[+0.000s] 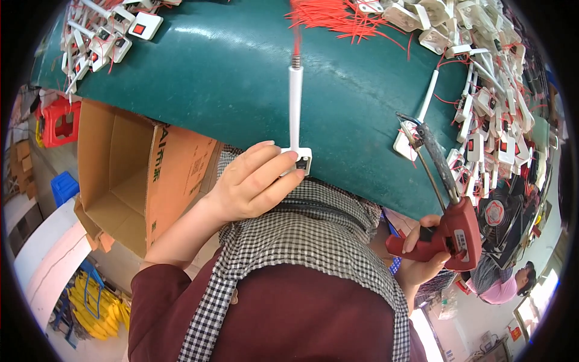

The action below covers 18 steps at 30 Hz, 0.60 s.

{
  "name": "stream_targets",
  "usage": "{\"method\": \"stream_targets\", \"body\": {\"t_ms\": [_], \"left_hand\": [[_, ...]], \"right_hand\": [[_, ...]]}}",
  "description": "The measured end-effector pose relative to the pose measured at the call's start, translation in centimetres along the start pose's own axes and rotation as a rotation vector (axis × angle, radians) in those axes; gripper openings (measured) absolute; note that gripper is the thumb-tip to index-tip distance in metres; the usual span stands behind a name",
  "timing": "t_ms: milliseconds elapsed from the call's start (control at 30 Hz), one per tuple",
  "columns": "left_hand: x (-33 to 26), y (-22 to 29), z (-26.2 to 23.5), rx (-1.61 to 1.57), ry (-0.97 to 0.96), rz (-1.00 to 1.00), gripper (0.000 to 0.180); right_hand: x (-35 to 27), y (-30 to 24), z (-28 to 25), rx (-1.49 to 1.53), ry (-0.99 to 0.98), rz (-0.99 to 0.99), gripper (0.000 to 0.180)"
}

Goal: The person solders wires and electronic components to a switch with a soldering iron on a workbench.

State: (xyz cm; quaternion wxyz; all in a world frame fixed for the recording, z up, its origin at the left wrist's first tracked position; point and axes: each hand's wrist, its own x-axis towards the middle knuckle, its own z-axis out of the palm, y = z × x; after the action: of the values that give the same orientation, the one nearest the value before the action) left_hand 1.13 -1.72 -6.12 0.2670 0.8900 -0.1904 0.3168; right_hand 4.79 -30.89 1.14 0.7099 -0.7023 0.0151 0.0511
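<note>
Evidently, the left hand (pixel 256 181) grips a square white housing (pixel 306 152) at the near edge of the green desk (pixel 205 78), its fingers bent close together over the shell; where the thumb presses cannot be told. From the housing a slim white tube (pixel 295 108) runs toward the far edge, ending in a ridged metal neck (pixel 296 61) with red wire (pixel 297 39) beyond. The piece looks like smooth, hard plastic, so it should be light and stiff, perhaps a little slippery; the housing's flat sides seem the surest hold, while the wire would probably bend or tear at a tug. The right hand (pixel 425 259), just off the near edge toward the right, is curled around the grip of a red soldering gun (pixel 463 232), whose dark barrel and thin metal rod reach over a similar white piece (pixel 403 143). That tool looks heavier, and its tip may be hot, so the moulded handle is the place to hold. Boxy white parts (pixel 500 139) crowd the right end, others (pixel 102 45) lie at the left, and a springy-looking bundle of red wires (pixel 338 18) fans out toward the far edge.
</note>
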Motion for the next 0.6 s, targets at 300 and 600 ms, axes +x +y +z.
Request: {"method": "stream_targets", "body": {"t_ms": [300,600], "left_hand": [[3.9,0.2,1.5,-0.189,0.151,-0.007,0.046],[14.2,2.1,9.2,-0.597,-0.268,-0.27,0.046]], "right_hand": [[2.1,-0.1,-2.5,0.099,0.246,-0.284,0.071],[1.0,0.1,-5.8,0.26,0.292,-0.228,0.071]]}}
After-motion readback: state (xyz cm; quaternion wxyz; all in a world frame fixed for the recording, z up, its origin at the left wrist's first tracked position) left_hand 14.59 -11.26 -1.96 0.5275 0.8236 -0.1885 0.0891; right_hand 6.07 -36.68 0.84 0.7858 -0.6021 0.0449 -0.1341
